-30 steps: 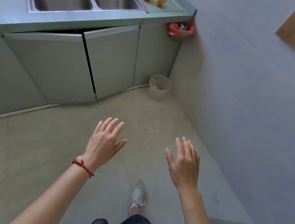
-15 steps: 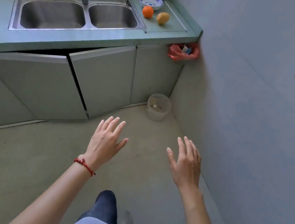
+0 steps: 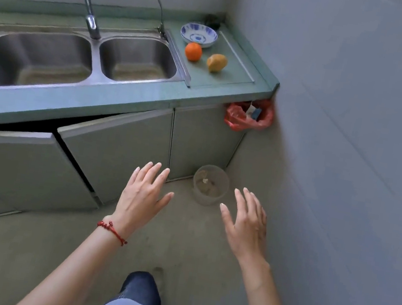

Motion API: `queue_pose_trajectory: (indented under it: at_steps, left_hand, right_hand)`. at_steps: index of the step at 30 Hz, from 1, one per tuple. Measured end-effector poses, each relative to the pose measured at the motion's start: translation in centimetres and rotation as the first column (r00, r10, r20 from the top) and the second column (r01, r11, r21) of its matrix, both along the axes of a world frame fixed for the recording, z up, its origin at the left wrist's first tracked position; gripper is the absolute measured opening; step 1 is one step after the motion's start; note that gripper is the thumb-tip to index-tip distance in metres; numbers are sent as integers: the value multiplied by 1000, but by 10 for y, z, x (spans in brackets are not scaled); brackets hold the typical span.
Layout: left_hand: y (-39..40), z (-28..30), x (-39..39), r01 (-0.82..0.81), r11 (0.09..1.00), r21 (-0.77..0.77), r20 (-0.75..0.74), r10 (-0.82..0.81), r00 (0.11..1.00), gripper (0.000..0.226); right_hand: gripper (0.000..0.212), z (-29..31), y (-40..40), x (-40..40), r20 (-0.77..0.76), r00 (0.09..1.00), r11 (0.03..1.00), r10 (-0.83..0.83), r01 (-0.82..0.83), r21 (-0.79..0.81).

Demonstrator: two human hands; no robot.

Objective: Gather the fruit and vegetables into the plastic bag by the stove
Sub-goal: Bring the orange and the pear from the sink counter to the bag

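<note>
On counter right of sink, orange (image 3: 193, 51), yellow-brown fruit (image 3: 217, 63) long axis slanting, both hands' grip wide, empty

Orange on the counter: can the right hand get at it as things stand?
Probably not yet. The right hand hangs open, low over the floor, well short of the orange. Nothing blocks the orange; it sits in the open beside the bowl.
</note>
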State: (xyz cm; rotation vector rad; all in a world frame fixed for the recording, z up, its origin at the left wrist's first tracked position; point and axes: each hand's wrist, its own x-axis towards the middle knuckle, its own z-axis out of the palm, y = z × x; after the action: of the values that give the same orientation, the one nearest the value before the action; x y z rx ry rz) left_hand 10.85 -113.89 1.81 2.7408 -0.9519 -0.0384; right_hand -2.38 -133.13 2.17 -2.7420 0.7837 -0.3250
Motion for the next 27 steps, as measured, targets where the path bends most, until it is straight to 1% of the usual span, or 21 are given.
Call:
queue_pose_trajectory:
  at_steps: [5,9,13,18,22,26,27]
  left_hand:
    - [-32,3,77,-7,1000,-20,14,8,1000,59]
    - [-55,4,125,-33,999,-25,-10,33,999,62]
    - [-80,-2,175,-53,999,5,-29,53,998,63]
    - [-115,-6,240,-95,995,9,-43,96,994,65]
    - [-144,-4,287,-130,991,22,-59,131,990,69]
    - [-167,-1,331,-158,987,23,-72,159,985,70]
    - [-171,0,341,-162,986,22,-71,164,984,70]
  right_hand:
    - [58,7,-34,74,7,1000,999,-11,11,36]
    - [63,8,-55,124,3,1000,998,8,-8,55]
    - [67,5,-84,182,-26,998,996,65,-63,66]
    - [69,-1,-126,259,-21,990,988,138,-136,75]
    - [74,1,-158,313,-49,982,979,181,-175,100]
    - [62,2,-183,365,-82,971,969,224,-212,130]
    - [62,3,-187,376,-79,972,970,221,-210,124]
